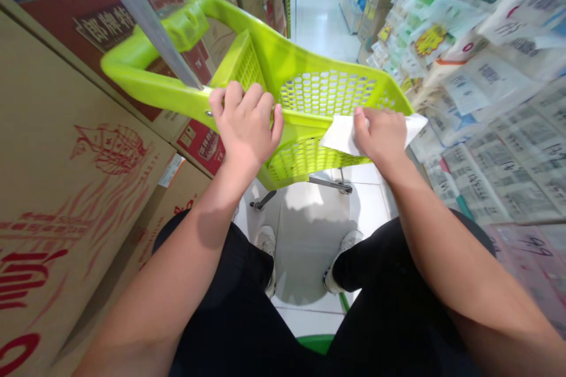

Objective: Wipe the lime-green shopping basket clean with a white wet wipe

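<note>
A lime-green plastic shopping basket on wheels stands tilted in front of me in a shop aisle. My left hand grips its near rim, fingers curled over the edge. My right hand presses a white cloth against the rim at the right, fingers closed on it. The basket's green handle reaches up to the left, with a metal bar crossing in front of it.
Stacked brown cardboard boxes with red print line the left side. Packaged goods in plastic fill the shelves on the right. My legs and white shoes show below on the white tiled floor, which runs ahead down the aisle.
</note>
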`<control>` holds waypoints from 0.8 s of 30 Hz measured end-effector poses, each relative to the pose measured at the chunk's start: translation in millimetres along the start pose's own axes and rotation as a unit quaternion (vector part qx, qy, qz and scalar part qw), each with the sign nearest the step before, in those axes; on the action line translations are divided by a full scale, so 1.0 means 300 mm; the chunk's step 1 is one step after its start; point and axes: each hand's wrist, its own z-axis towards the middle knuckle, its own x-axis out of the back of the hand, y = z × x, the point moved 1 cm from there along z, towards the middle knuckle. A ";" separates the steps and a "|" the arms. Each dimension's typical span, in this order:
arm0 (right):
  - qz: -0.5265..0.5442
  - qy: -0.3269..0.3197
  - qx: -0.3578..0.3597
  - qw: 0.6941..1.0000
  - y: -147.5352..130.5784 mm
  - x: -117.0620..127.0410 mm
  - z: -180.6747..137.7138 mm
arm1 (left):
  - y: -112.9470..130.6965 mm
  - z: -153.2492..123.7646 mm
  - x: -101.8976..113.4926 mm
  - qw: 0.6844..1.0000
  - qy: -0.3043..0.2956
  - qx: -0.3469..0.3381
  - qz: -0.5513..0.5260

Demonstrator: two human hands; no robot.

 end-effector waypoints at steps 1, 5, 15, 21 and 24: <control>-0.020 0.002 -0.024 1.000 0.035 -0.007 0.006 | -0.003 0.007 -0.003 1.000 -0.009 0.013 -0.011; -0.043 0.005 -0.042 0.998 0.033 -0.023 0.010 | 0.021 0.011 -0.006 0.999 -0.010 0.031 -0.013; 0.119 0.008 0.108 0.987 -0.302 0.027 -0.042 | 0.073 -0.049 0.025 1.000 0.004 -0.003 0.011; 0.038 -0.050 0.068 0.996 -0.118 0.044 -0.013 | 0.033 -0.040 0.024 1.000 0.009 -0.007 0.029; -0.016 -0.046 -0.024 0.999 0.004 0.021 0.006 | 0.014 -0.023 0.007 1.000 0.003 0.011 -0.019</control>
